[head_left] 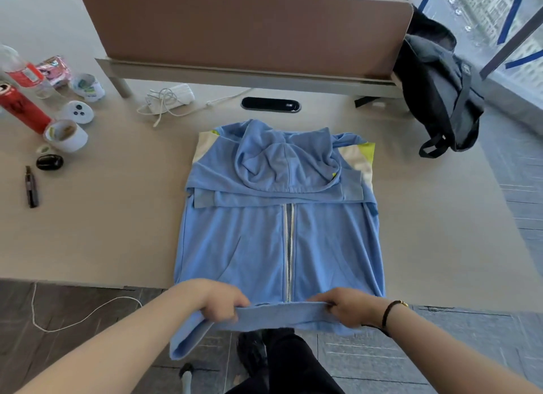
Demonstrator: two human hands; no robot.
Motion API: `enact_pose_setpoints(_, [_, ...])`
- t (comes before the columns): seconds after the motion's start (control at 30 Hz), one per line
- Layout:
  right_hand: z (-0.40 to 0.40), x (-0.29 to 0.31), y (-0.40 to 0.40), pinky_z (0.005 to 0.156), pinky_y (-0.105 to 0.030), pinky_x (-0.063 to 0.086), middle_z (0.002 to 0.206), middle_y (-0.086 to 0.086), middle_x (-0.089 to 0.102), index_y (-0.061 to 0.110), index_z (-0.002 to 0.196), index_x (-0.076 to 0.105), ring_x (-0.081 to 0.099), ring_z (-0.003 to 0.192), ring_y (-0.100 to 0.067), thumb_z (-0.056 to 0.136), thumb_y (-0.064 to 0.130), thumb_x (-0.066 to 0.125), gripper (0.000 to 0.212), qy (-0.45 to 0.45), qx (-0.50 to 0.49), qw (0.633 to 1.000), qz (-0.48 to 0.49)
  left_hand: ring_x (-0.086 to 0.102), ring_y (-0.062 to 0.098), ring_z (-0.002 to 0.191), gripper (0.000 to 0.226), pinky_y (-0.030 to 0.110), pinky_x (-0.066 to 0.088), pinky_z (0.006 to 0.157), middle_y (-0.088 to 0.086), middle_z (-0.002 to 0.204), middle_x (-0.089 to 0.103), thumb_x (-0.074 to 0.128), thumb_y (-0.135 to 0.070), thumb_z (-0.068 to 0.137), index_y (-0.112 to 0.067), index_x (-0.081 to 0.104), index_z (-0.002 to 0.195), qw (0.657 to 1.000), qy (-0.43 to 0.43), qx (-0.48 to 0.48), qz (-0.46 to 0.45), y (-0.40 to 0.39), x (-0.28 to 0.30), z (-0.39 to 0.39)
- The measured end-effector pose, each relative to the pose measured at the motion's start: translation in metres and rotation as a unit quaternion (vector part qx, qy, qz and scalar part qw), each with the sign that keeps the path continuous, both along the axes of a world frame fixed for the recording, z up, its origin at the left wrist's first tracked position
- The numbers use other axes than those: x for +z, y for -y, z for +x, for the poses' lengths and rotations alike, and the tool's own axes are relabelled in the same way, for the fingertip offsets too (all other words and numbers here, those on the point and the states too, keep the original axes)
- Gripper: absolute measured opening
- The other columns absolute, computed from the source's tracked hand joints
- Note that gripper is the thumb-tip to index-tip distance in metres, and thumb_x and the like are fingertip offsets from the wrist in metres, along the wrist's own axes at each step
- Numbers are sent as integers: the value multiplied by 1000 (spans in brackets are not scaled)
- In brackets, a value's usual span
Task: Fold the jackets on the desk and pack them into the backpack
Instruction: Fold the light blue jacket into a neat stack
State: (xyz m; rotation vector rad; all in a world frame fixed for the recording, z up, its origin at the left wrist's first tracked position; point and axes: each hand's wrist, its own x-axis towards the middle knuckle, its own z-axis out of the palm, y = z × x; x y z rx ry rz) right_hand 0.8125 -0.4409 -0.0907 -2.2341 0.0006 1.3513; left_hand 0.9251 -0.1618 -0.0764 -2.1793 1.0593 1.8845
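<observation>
Blue hooded jacket [279,217] lies front-up on the worktop [117,232], sleeves and hood folded in, zipper closed. Its bottom hem hangs over the near edge, where the left hand [219,301] and right hand [346,307] each grip it with curled fingers. A dark backpack [440,97] sits at the far right corner.

Single head-worn wide-angle view, aimed forward and steeply down.

Looked from above the near edge of the desk [117,217] toward 12 o'clock, close enough for both forearms to fill the bottom corners. Caught the left hand [219,301] at 7 o'clock, the right hand [345,307] at 5 o'clock, the backpack [437,94] at 2 o'clock. Bent straight edges near the frame borders.
</observation>
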Motion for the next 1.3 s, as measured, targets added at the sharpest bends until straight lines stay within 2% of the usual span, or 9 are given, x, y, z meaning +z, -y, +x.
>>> enact_pose_setpoints(0.17, [13,16,8,96,-29,47,122,3,68,45,134,58,57,100,-7,90,10,40,59,-43,35,997,53,61,29,104,50,50,56,84,5,114,56,48,2,90,-23,53,134,994,-95,20,51,4,23,16])
enact_pose_setpoints(0.3, [53,43,22,103,-34,45,124,8,67,50,134,53,60,113,-14,90,7,39,63,-40,67,995,69,59,25,109,61,37,54,77,7,127,59,46,7,91,-26,46,143,992,-113,5,52,29,56,58])
enact_pose_setpoints(0.5, [184,72,69,103,-40,50,131,12,64,70,132,42,61,116,-17,78,0,34,89,98,74,992,-30,58,21,114,54,42,48,100,-2,125,64,44,1,86,-31,59,126,986,159,-43,-24,78,101,170])
enact_pose_setpoints(0.63, [277,112,90,89,-32,50,126,10,62,61,140,41,60,107,-20,82,1,40,83,251,61,959,-115,59,23,109,65,40,51,82,-5,126,63,44,-1,85,-43,50,135,934,346,46,-72,107,104,250])
enact_pose_setpoints(0.7, [306,107,101,80,-34,45,126,5,58,57,146,31,59,107,-25,93,19,48,67,352,44,914,-195,49,31,129,80,43,44,96,1,151,46,48,-6,89,-44,20,154,893,435,98,-63,117,91,271])
enact_pose_setpoints(0.77, [315,78,104,96,-43,42,144,-2,44,49,153,16,51,124,-28,95,37,53,70,382,49,886,-258,11,33,153,86,58,13,119,7,168,3,52,-26,97,-37,-9,158,880,461,113,-12,122,65,270])
enact_pose_setpoints(0.83, [307,34,101,114,-57,25,159,-7,26,42,156,8,33,143,-29,94,52,52,77,347,41,900,-262,-13,30,154,81,60,-6,121,5,166,-21,43,-48,102,-35,-16,157,900,415,135,-4,122,32,258])
enact_pose_setpoints(1.03, [252,-51,84,111,-76,0,161,8,-33,51,153,-7,-21,152,-28,89,81,23,77,264,-58,940,-209,-25,28,151,76,70,-3,116,-6,161,-34,19,-74,95,-44,-16,155,914,347,212,-15,109,-47,203])
enact_pose_setpoints(1.3, [243,-67,95,113,-74,-2,163,13,-27,53,154,1,-17,153,-23,88,84,17,75,317,-82,918,-222,-33,32,147,80,77,-2,111,-12,155,-43,-10,-83,76,-49,-34,145,893,376,247,5,98,-71,185])
